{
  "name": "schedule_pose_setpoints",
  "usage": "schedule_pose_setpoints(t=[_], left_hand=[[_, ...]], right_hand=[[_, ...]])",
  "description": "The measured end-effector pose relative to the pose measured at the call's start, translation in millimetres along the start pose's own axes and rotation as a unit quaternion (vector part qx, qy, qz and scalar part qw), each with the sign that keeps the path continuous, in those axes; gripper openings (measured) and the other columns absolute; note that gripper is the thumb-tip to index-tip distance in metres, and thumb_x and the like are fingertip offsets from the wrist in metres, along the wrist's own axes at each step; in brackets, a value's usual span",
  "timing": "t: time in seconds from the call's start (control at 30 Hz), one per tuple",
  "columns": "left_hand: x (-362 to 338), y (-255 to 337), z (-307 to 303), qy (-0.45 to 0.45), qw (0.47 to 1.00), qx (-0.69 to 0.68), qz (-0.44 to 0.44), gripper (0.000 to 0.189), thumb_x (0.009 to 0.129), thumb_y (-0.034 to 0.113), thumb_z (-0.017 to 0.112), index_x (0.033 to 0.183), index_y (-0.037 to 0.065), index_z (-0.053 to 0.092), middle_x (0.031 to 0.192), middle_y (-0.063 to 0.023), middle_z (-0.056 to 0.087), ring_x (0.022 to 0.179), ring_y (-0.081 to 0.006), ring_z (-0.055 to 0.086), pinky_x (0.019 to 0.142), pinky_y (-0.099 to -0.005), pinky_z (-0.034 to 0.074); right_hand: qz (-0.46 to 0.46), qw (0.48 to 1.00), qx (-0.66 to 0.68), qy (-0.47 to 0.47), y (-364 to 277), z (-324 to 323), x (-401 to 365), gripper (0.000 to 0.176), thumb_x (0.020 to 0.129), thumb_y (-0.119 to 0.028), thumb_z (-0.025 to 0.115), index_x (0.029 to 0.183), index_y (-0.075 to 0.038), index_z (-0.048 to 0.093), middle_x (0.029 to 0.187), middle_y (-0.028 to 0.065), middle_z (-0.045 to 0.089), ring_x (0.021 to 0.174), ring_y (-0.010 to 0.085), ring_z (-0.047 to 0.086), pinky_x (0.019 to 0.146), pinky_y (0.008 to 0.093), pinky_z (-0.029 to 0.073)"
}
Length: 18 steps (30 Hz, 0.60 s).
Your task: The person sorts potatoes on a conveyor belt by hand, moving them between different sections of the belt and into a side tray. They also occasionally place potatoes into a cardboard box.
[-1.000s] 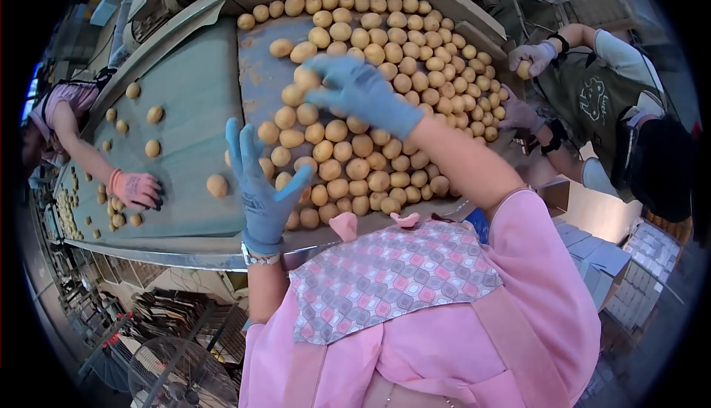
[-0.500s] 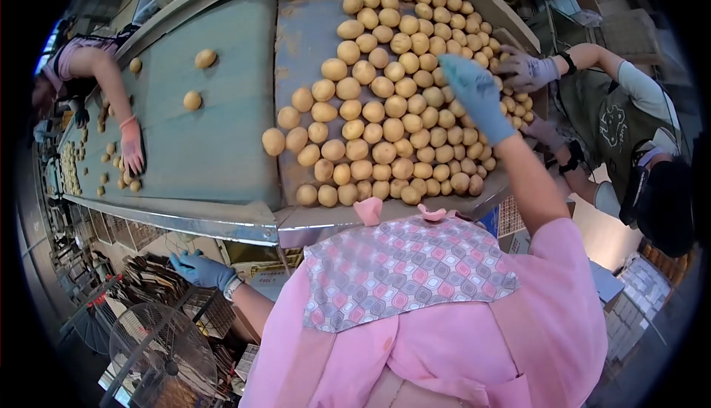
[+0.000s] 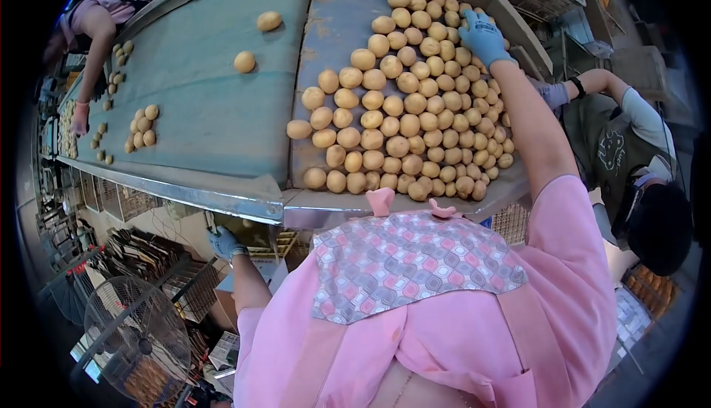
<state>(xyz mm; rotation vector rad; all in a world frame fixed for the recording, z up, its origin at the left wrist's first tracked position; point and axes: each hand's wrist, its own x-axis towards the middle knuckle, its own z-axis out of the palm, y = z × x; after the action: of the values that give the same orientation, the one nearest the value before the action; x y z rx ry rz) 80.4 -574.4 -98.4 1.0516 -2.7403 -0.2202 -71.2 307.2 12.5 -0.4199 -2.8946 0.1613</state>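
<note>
Many round, yellow-tan potatoes [image 3: 392, 126] crowd the grey metal tray [image 3: 333, 8]. At the tray's far right, my right hand [image 3: 485, 38] in a blue glove lies over them, fingers stretched out and touching the top ones. No potato shows clearly held there. Below the tray's front edge, my left hand [image 3: 224, 242], also gloved in blue, is raised with fingers curled by a thin upright piece at the frame; what they hold is too small to make out.
A green conveyor belt [image 3: 207, 119] carries scattered potatoes toward the tray. One co-worker's arm [image 3: 92, 60] reaches over its far left. Another co-worker's gloved hand [image 3: 552, 95] rests at the tray's right side. A large fan [image 3: 137, 326] and wire crates stand below left.
My right hand has moved to the tray's far right edge. My left hand has drawn closer to the frame, fingers now curled. Potatoes on the belt have shifted right toward the tray.
</note>
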Motion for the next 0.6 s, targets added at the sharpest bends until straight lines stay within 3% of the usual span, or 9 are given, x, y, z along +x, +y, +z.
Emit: schedule_pose_setpoints(t=[0.1, 0.13, 0.23, 0.27, 0.33, 0.4, 0.47, 0.5, 0.6], left_hand=[[11.9, 47.7, -56.7, 0.161, 0.985, -0.058, 0.021, 0.063, 0.106, 0.041, 0.056, 0.154, 0.001, 0.052, 0.149, -0.0275, 0.058, 0.135, -0.0443, 0.056, 0.113, -0.0509, 0.044], [17.7, 63.3, -75.7, 0.229, 0.969, -0.068, 0.062, 0.062, 0.106, 0.041, 0.056, 0.154, 0.001, 0.052, 0.147, -0.0287, 0.058, 0.136, -0.0452, 0.055, 0.113, -0.0526, 0.044], [-1.9, 161.8, -151.3, 0.301, 0.923, -0.181, 0.16, 0.061, 0.108, 0.035, 0.057, 0.155, -0.002, 0.047, 0.149, -0.0266, 0.056, 0.134, -0.0415, 0.056, 0.113, -0.0519, 0.044], [-8.5, 195.4, -163.2, 0.278, 0.902, -0.257, 0.206, 0.06, 0.108, 0.032, 0.058, 0.156, -0.003, 0.045, 0.15, -0.025, 0.055, 0.134, -0.0397, 0.055, 0.114, -0.0514, 0.043], [-32.0, 270.5, -184.1, 0.176, 0.842, -0.428, 0.278, 0.061, 0.108, 0.029, 0.06, 0.157, -0.003, 0.042, 0.152, -0.0221, 0.054, 0.138, -0.0356, 0.053, 0.116, -0.0504, 0.04], [-85.9, 343.5, -200.4, 0.142, 0.785, -0.386, 0.464, 0.063, 0.107, 0.026, 0.062, 0.158, -0.005, 0.041, 0.155, -0.0207, 0.051, 0.144, -0.0337, 0.048, 0.121, -0.0499, 0.035], [-146.6, 382.6, -208.1, -0.001, 0.77, -0.388, 0.507, 0.069, 0.102, 0.027, 0.07, 0.157, -0.005, 0.043, 0.158, -0.0223, 0.048, 0.15, -0.0371, 0.042, 0.124, -0.0491, 0.033], [-161.9, 386.0, -206.5, -0.055, 0.755, -0.329, 0.565, 0.071, 0.098, 0.026, 0.074, 0.157, -0.001, 0.045, 0.16, -0.0224, 0.047, 0.151, -0.0399, 0.039, 0.124, -0.0499, 0.033], [-179.7, 395.9, -206.1, -0.191, 0.628, -0.146, 0.74, 0.073, 0.089, 0.024, 0.081, 0.156, 0.012, 0.053, 0.162, -0.0223, 0.043, 0.151, -0.0476, 0.036, 0.124, -0.0529, 0.033]], right_hand=[[-0.173, 0.964, 0.041, 0.196, -68.5, -40.2, -61.1, 0.044, 0.1, -0.021, 0.065, 0.142, -0.008, 0.058, 0.123, 0.0178, 0.066, 0.111, 0.0344, 0.065, 0.099, 0.0469, 0.054], [-0.18, 0.976, 0.105, 0.065, -93.5, -48.8, -95.3, 0.041, 0.098, -0.015, 0.064, 0.138, -0.007, 0.06, 0.121, 0.0153, 0.067, 0.113, 0.0333, 0.065, 0.101, 0.0445, 0.053], [-0.414, 0.895, 0.168, -0.004, -174.9, -61.5, -189.3, 0.052, 0.097, -0.026, 0.069, 0.147, -0.017, 0.057, 0.153, 0.0119, 0.052, 0.141, 0.032, 0.05, 0.117, 0.0523, 0.04], [-0.484, 0.854, 0.188, -0.027, -194.0, -59.1, -201.1, 0.056, 0.097, -0.03, 0.07, 0.15, -0.02, 0.056, 0.163, 0.0107, 0.047, 0.151, 0.0315, 0.045, 0.122, 0.0549, 0.036], [-0.406, 0.893, 0.193, 0.015, -217.0, -45.9, -191.8, 0.057, 0.097, -0.032, 0.069, 0.151, -0.02, 0.055, 0.165, 0.0109, 0.045, 0.151, 0.0312, 0.042, 0.123, 0.0547, 0.033], [-0.329, 0.922, 0.195, 0.058, -231.3, -32.4, -169.2, 0.058, 0.098, -0.034, 0.067, 0.153, -0.021, 0.054, 0.166, 0.011, 0.043, 0.152, 0.031, 0.04, 0.124, 0.0545, 0.031], [-0.258, 0.941, 0.196, 0.099, -235.0, -24.8, -158.1, 0.059, 0.098, -0.036, 0.066, 0.154, -0.021, 0.053, 0.168, 0.0112, 0.041, 0.153, 0.0307, 0.038, 0.125, 0.0542, 0.029], [-0.185, 0.939, 0.282, 0.067, -234.9, -24.9, -162.0, 0.063, 0.099, -0.036, 0.066, 0.156, -0.016, 0.05, 0.168, 0.0119, 0.04, 0.155, 0.0317, 0.036, 0.126, 0.0545, 0.028], [-0.294, 0.918, 0.258, 0.068, -193.3, -47.5, -205.7, 0.062, 0.097, -0.033, 0.068, 0.152, -0.011, 0.053, 0.165, 0.0139, 0.043, 0.15, 0.0329, 0.041, 0.124, 0.0541, 0.032]])
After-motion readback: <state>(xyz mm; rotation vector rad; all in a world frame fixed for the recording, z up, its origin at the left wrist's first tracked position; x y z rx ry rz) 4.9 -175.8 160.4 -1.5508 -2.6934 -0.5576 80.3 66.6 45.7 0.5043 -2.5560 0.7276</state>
